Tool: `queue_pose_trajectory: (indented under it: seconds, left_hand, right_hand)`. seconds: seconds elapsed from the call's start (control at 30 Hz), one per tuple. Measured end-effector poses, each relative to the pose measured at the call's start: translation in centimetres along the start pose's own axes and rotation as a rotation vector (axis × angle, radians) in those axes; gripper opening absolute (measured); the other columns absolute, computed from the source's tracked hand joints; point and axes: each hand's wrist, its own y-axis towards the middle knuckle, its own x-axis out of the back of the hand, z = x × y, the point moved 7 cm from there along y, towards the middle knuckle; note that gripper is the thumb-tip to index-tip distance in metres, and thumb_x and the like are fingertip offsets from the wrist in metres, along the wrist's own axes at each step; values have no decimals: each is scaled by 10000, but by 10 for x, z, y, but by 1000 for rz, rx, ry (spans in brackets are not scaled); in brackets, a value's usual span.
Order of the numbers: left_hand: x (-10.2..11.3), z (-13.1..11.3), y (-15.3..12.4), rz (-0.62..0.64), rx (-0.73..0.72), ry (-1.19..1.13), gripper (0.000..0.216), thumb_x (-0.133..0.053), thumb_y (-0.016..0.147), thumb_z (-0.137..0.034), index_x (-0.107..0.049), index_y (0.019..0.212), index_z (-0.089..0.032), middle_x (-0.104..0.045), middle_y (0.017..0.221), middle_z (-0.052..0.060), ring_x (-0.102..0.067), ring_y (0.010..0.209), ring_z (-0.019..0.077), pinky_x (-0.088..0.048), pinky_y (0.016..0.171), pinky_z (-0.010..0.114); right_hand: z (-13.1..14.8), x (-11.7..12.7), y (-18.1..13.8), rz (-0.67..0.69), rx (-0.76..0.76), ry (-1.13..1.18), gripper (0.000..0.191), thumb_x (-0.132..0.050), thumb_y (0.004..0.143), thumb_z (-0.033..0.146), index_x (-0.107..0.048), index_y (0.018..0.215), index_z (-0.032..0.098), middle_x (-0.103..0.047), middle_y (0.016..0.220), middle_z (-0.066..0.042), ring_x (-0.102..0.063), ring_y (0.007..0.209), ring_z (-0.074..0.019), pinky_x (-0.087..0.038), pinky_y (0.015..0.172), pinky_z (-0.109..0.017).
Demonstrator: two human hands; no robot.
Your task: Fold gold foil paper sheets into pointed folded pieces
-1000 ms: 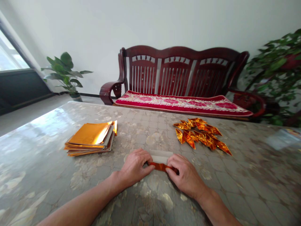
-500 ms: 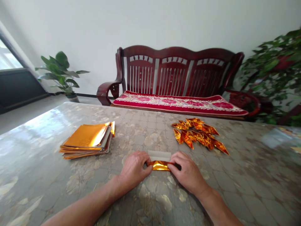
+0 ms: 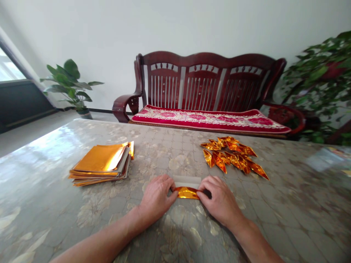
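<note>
A sheet of gold foil paper [image 3: 187, 190] lies on the table right in front of me, its near edge rolled up so the gold side shows and the white back shows behind it. My left hand [image 3: 156, 197] pinches the left end of the roll. My right hand [image 3: 221, 200] pinches the right end. Both hands rest on the tabletop with fingers curled.
A stack of flat gold foil sheets [image 3: 102, 163] sits to the left. A pile of several folded gold pieces [image 3: 233, 155] lies at the right rear. The patterned table [image 3: 55, 204] extends all round. Behind it stand a red wooden bench [image 3: 208, 95] and potted plants [image 3: 70, 82].
The gold rolled edge has grown wider and brighter between my hands. The view has shifted slightly; the hands stay in almost the same place.
</note>
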Motion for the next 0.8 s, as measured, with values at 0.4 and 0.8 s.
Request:
queue_pose_trajectory:
  seconds: [0.4,0.8]
  left_hand:
    - [-3,2,0,-8,17,33,127,-577,857,-226,-547,735,-206,-586,809,-4,-571,791,162,-359,704,264]
    - [0,3,-2,-5,90,65,54,-595,868,-287,-594,855,-235,-575,996,2,-593,865,178,-403,747,284]
  right_hand:
    - [1,-2,-1,-9,-7,-29,109,-653,837,199,-589,754,230,-615,856,-9,-540,885,-210,-394,792,-337]
    - [1,-2,-1,14,-21,-54,93,-648,842,206,-593,772,232,-615,861,-7,-543,893,-215,-399,794,-336]
